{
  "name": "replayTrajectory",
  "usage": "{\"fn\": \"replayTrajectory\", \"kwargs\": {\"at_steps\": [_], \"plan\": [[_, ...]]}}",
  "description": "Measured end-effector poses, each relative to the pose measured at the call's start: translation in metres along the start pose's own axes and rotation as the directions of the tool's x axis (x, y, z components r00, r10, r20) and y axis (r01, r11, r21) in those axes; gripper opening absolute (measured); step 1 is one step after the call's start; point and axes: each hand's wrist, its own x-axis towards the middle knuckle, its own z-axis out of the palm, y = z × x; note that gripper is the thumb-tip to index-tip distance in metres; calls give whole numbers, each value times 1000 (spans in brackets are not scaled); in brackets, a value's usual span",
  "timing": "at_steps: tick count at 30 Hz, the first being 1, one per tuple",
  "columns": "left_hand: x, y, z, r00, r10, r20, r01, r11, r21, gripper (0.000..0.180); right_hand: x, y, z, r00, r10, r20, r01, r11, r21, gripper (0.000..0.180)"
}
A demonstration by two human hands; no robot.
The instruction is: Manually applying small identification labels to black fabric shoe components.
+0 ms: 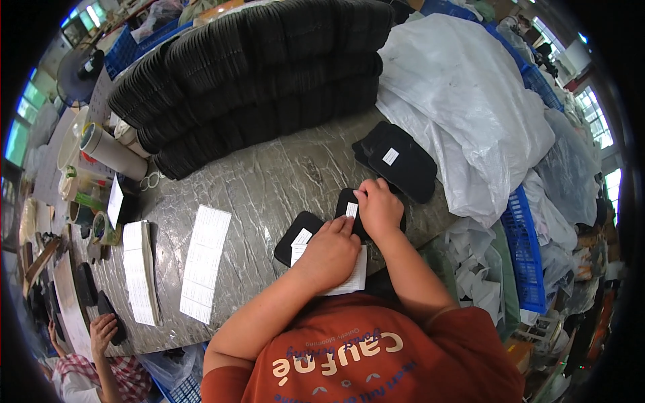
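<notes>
Grey marbled worktop (269,181) spreads under you, and on it your right hand (379,209) pinches a small white label (351,209) onto a black insole piece (349,201), fingertips closed on it. Your left hand (329,254) lies flat just beside, pressing a sheet of labels (349,279) next to another black piece (299,235). Farther out lie labelled black pieces (396,161), label sheets (205,262), and long black stacks (255,74).

Rust-orange short-sleeved T-shirt (376,349), pale and blue lettering across the chest, bare forearms, no gloves
</notes>
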Motion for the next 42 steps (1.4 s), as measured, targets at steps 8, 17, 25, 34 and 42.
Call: {"fn": "replayTrajectory", "kwargs": {"at_steps": [8, 17, 25, 34, 42], "plan": [[-9, -2, -9, 967, 5, -256, -57, 979, -194, 19, -9, -4, -41, 957, -159, -244, 195, 972, 131, 13], [-88, 2, -87, 897, -441, -35, 340, 738, -582, 21, 41, 11, -84, 881, -72, -468, 196, 955, 221, 16], [-119, -17, -45, 866, -499, -39, 410, 751, -518, 17, -49, -44, -9, 921, -370, 118, 287, 853, 436, 40], [-109, -17, -29, 820, -488, -299, 322, 826, -463, 9, -52, -50, 8, 853, -451, -263, 520, 772, 364, 15], [-103, -7, -38, 848, -418, -326, 322, 894, -310, 10, -58, -34, 16, 896, -345, -279, 440, 769, 465, 23]]}}
